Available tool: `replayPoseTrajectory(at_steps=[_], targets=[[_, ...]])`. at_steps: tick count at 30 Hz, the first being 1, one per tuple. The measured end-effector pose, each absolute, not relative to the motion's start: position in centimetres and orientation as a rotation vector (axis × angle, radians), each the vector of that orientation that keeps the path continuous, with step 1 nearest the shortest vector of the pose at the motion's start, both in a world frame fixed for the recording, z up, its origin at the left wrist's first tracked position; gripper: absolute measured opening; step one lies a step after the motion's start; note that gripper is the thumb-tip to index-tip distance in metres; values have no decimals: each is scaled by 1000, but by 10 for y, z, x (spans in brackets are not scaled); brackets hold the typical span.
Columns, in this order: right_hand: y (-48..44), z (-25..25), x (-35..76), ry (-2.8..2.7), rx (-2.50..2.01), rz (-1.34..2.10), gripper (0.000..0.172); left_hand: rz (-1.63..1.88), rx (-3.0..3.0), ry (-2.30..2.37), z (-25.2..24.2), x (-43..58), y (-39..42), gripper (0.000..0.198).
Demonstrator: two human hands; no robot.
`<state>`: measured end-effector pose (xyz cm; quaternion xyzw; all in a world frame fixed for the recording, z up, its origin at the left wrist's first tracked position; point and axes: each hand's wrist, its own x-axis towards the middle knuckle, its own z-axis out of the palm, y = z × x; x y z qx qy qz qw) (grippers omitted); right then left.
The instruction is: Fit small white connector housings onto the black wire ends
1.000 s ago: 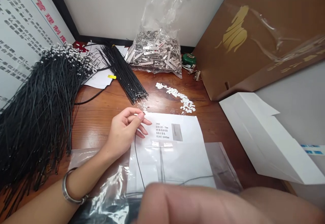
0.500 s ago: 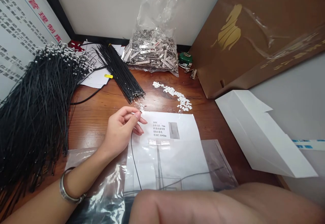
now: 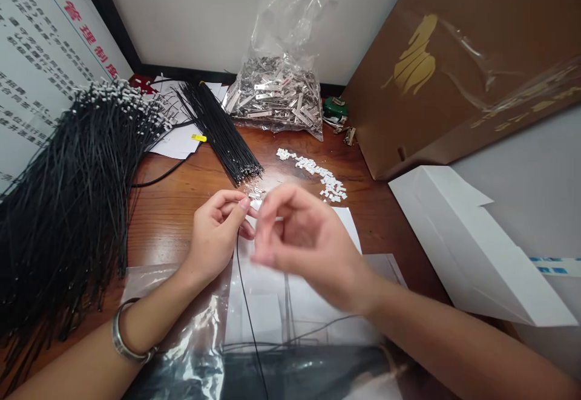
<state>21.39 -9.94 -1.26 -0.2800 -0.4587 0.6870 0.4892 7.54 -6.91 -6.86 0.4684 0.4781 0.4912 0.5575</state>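
Observation:
My left hand (image 3: 218,233) pinches the end of a thin black wire (image 3: 245,303) between thumb and forefinger; the wire trails down toward me over a white printed sheet (image 3: 345,221) and clear plastic bags (image 3: 190,339). My right hand (image 3: 304,242) hovers just right of the left, blurred by motion, fingers curled toward the wire's tip. Whether it holds anything does not show. A scatter of small white connectors (image 3: 318,173) lies just beyond both hands.
A big fan of black wires with white tips (image 3: 77,182) fills the left. A smaller black wire bundle (image 3: 222,131) and a clear bag of metal clips (image 3: 276,94) lie at the back. A brown cardboard box (image 3: 454,67) and a white folded box (image 3: 472,242) stand at the right.
My right hand has come up from the bottom edge to meet the left hand above the white sheet. The left hand stays pinched on the wire end.

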Motion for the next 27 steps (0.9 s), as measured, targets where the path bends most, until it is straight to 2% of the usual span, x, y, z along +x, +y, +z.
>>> replayPoseTrajectory(at_steps=[5, 10, 20, 27], targets=[[-58, -76, 219, -1453, -983, 891, 13, 1195, 1119, 1091, -66, 73, -70, 16], [-52, -88, 223, -1675, -918, 441, 6, 1150, 1132, 1109, -67, 72, -70, 18], [-52, -89, 223, -1757, -829, 229, 10, 1112, 1126, 1121, -65, 72, -70, 21], [-52, -90, 223, -1791, -801, 197, 10, 1123, 1149, 1116, -65, 73, -69, 19]])
